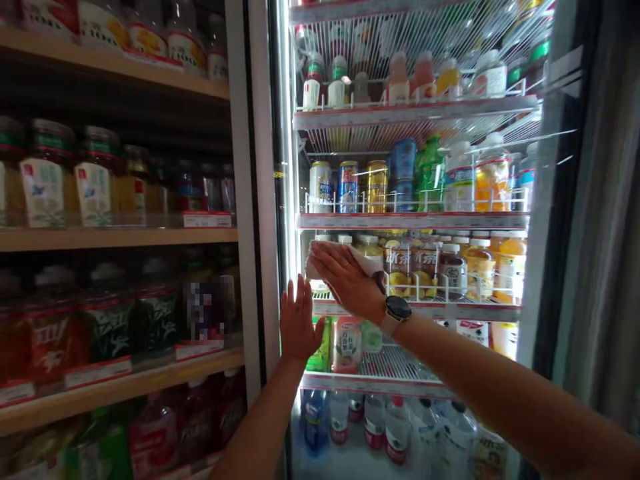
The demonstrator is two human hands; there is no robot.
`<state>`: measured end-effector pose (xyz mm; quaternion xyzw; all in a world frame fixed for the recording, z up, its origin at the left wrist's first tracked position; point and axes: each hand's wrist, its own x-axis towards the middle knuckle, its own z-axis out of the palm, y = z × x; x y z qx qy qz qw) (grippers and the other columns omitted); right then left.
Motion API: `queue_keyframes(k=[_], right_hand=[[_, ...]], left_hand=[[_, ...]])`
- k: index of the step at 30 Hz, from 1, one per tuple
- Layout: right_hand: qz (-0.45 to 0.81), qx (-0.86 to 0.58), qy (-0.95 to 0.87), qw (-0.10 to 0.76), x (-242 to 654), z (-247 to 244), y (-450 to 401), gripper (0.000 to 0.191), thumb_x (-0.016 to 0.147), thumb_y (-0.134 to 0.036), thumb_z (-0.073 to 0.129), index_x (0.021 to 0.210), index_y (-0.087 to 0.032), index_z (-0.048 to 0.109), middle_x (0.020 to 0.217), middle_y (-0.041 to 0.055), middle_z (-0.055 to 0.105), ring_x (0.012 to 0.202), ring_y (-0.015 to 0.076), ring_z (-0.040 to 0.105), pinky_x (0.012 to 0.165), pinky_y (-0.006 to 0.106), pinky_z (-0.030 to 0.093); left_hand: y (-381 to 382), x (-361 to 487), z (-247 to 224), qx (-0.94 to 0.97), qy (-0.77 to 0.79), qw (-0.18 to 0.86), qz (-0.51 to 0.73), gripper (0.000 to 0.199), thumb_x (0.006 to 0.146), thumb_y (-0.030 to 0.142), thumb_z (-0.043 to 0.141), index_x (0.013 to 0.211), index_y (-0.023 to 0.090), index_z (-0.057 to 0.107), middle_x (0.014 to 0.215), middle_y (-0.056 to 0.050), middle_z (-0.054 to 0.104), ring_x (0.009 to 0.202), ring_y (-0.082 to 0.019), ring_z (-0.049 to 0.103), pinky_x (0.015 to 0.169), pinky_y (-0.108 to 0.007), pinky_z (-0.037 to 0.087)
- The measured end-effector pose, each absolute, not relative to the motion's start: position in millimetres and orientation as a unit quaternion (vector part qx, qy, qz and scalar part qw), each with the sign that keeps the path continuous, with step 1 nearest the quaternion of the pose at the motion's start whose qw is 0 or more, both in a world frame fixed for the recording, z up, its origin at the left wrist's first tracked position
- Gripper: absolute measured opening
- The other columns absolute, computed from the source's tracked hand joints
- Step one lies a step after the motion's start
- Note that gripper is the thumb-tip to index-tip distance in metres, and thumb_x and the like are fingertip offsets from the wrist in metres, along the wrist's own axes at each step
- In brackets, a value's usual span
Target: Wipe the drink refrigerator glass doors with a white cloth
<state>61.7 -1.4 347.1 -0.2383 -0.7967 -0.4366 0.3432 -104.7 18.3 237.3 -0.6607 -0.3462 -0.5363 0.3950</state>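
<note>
My right hand (350, 277) lies flat over a pale cloth (369, 261) and presses it to the glass door (555, 220) of a lit drinks fridge. The cloth sticks out past the fingertips and along the hand's upper edge. A dark round watch (398, 307) sits on the right wrist. Lower and to the left, my left hand (300, 328) is held up with its fingers stretched, palm towards the door near its left edge; whether it touches the glass I cannot tell. Behind the hands, seen through the glass, stand iced tea bottles (399, 267) and a pink-labelled bottle (346, 343).
Fridge shelves hold cans (349, 187), green bottles (431, 167) and, at the bottom, water bottles (397, 430). A pale upright frame (253, 200) stands left of the door. Beyond it, wooden-edged shelves (120, 238) carry several bottles with price labels.
</note>
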Motion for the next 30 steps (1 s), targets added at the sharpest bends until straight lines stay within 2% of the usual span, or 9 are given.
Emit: queue_keyframes(k=[6, 11, 14, 16, 19, 21, 24, 27, 30], right_hand=[[-0.392, -0.169, -0.855, 0.295, 71.0, 272.4, 0.4, 0.071, 0.083, 0.002, 0.039, 0.152, -0.012, 0.031, 0.160, 0.0073, 0.029, 0.151, 0.0210, 0.014, 0.124, 0.047, 0.024], [-0.353, -0.121, -0.897, 0.236, 105.7, 196.3, -10.5, 0.055, 0.090, -0.004, 0.044, 0.145, -0.008, 0.041, 0.153, 0.0101, 0.042, 0.148, 0.0192, 0.025, 0.122, 0.039, 0.030], [-0.372, -0.093, -0.906, 0.179, 135.8, 175.2, -17.2, 0.047, 0.095, -0.009, 0.041, 0.141, -0.013, 0.048, 0.151, 0.0019, 0.046, 0.143, 0.0130, 0.034, 0.120, 0.029, 0.031], [-0.391, -0.120, -0.897, 0.167, 158.3, 188.1, -19.4, 0.049, 0.096, -0.008, 0.039, 0.142, -0.021, 0.048, 0.151, -0.0046, 0.045, 0.141, 0.0097, 0.037, 0.119, 0.026, 0.032], [-0.418, -0.220, -0.859, 0.194, 193.8, 247.3, -21.3, 0.065, 0.091, -0.001, 0.037, 0.151, -0.024, 0.033, 0.156, -0.0026, 0.038, 0.145, 0.0128, 0.031, 0.122, 0.036, 0.028], [-0.432, -0.310, -0.805, 0.263, 215.7, 296.2, -22.6, 0.072, 0.091, -0.002, 0.036, 0.156, -0.026, 0.017, 0.159, 0.0004, 0.031, 0.148, 0.0185, 0.025, 0.124, 0.048, 0.022], [-0.443, -0.409, -0.700, 0.383, 238.3, 344.0, -22.9, 0.071, 0.095, -0.012, 0.038, 0.157, -0.027, 0.008, 0.161, 0.0031, 0.025, 0.149, 0.0242, 0.020, 0.122, 0.055, 0.019], [-0.450, -0.413, -0.681, 0.404, 241.6, 339.5, -21.2, 0.067, 0.097, -0.016, 0.039, 0.157, -0.026, 0.012, 0.162, 0.0039, 0.024, 0.150, 0.0248, 0.017, 0.122, 0.056, 0.017], [-0.449, -0.387, -0.712, 0.376, 230.6, 300.7, -19.8, 0.062, 0.097, -0.016, 0.038, 0.156, -0.026, 0.021, 0.162, 0.0030, 0.025, 0.151, 0.0223, 0.014, 0.123, 0.053, 0.012]], left_hand=[[19.0, -108.1, 234.7, -0.665, -0.326, 0.372, -0.560, 0.069, 0.100, 0.046, 0.026, 0.156, 0.011, 0.007, 0.162, -0.016, 0.015, 0.150, -0.027, 0.017, 0.119, -0.045, 0.024], [15.2, -105.9, 239.0, -0.660, -0.351, 0.378, -0.546, 0.066, 0.098, 0.038, 0.035, 0.156, 0.016, 0.014, 0.163, -0.012, 0.013, 0.150, -0.028, 0.016, 0.120, -0.046, 0.024], [15.8, -104.1, 240.7, -0.649, -0.356, 0.397, -0.543, 0.068, 0.095, 0.032, 0.041, 0.156, 0.017, 0.013, 0.163, -0.010, 0.010, 0.150, -0.027, 0.014, 0.121, -0.044, 0.022], [17.8, -103.4, 241.3, -0.645, -0.357, 0.400, -0.544, 0.070, 0.094, 0.030, 0.043, 0.156, 0.018, 0.013, 0.163, -0.009, 0.010, 0.150, -0.027, 0.015, 0.121, -0.045, 0.021], [21.5, -104.1, 242.2, -0.645, -0.355, 0.393, -0.550, 0.071, 0.093, 0.029, 0.046, 0.156, 0.020, 0.014, 0.163, -0.008, 0.012, 0.150, -0.029, 0.018, 0.121, -0.047, 0.023], [22.6, -105.7, 243.4, -0.645, -0.351, 0.390, -0.556, 0.072, 0.092, 0.029, 0.047, 0.156, 0.022, 0.015, 0.163, -0.007, 0.013, 0.149, -0.029, 0.019, 0.121, -0.047, 0.023], [20.1, -106.1, 245.0, -0.647, -0.348, 0.382, -0.560, 0.072, 0.093, 0.030, 0.047, 0.156, 0.025, 0.014, 0.163, -0.007, 0.014, 0.149, -0.029, 0.019, 0.121, -0.048, 0.022], [12.5, -93.6, 243.5, -0.645, -0.365, 0.363, -0.564, 0.073, 0.094, 0.033, 0.047, 0.156, 0.022, 0.012, 0.164, -0.008, 0.009, 0.150, -0.031, 0.013, 0.122, -0.051, 0.017], [2.8, -58.6, 239.6, -0.675, -0.335, 0.374, -0.540, 0.074, 0.094, 0.032, 0.048, 0.156, 0.020, 0.011, 0.163, -0.008, 0.010, 0.150, -0.029, 0.011, 0.123, -0.049, 0.013]])
